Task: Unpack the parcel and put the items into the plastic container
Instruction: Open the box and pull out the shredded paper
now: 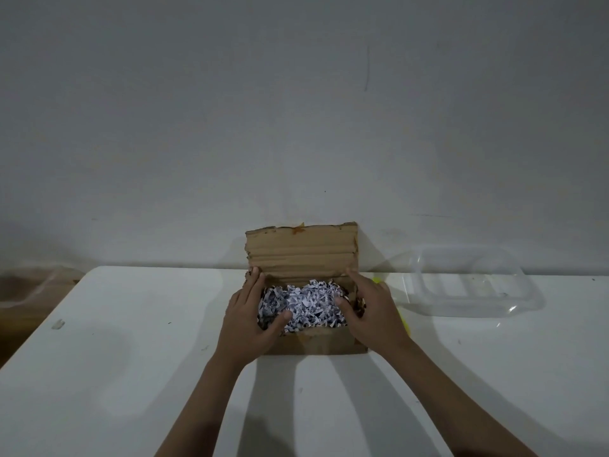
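A brown cardboard parcel (pixel 316 343) sits open at the middle of the white table, its lid flap (pixel 301 250) standing upright against the wall. Shredded white paper (pixel 304 305) fills the box and hides whatever lies beneath. My left hand (pixel 252 319) rests over the box's left side, thumb pressed into the shreds. My right hand (pixel 374 313) covers the right side, thumb also in the paper. Neither hand lifts anything that I can see. A clear plastic container (pixel 468 283) stands to the right of the parcel, by the wall.
Something yellow (pixel 406 319) peeks out between my right hand and the container. The white table (pixel 131 341) ends at the left, where a brown surface with clear plastic (pixel 29 291) lies lower. A bare wall runs right behind the box.
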